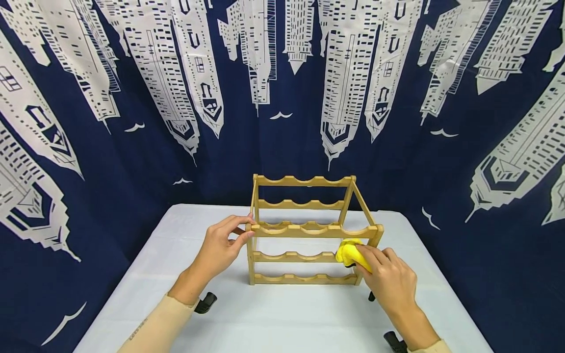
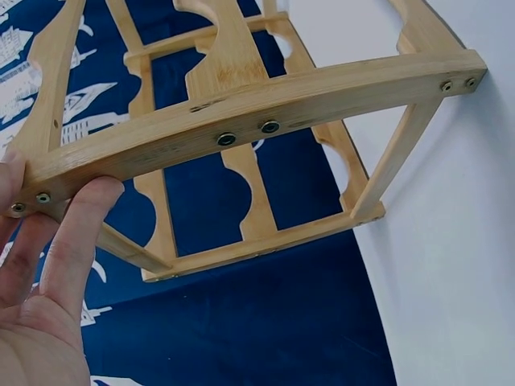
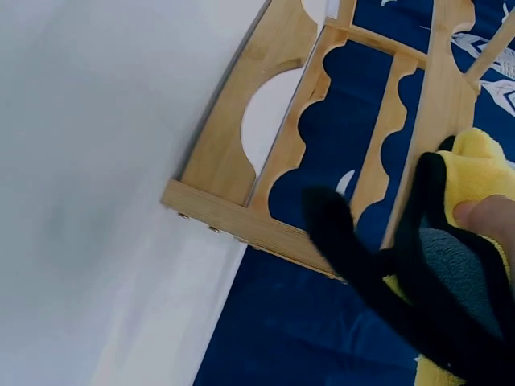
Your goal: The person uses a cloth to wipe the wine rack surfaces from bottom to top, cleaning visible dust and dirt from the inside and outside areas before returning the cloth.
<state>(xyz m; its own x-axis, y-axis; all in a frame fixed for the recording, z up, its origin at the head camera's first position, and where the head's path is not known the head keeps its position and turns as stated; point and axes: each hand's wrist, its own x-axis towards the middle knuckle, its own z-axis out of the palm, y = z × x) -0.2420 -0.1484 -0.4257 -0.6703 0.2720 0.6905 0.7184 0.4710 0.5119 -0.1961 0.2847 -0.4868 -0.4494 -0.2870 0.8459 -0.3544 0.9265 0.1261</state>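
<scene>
A light wooden wine rack [image 1: 309, 234] with scalloped rails stands on the white table. My left hand [image 1: 219, 249] pinches its upper front left corner, thumb and fingers on opposite sides of the wood. The left wrist view shows these fingers [image 2: 76, 241] at one end of a side bar [image 2: 322, 100] with metal screws. In my right hand [image 1: 392, 282] is a bunched yellow cloth [image 1: 350, 252], held against the front right part of the rack near the middle rail. The right wrist view shows the cloth [image 3: 476, 169] has a grey side and black edging; most of that hand is hidden there.
A white cloth covers the table [image 1: 273, 318]. Behind and beside it hangs a dark blue curtain [image 1: 273, 147] printed with white buildings and birds. Black camera mounts [image 1: 205, 303] sit at both wrists.
</scene>
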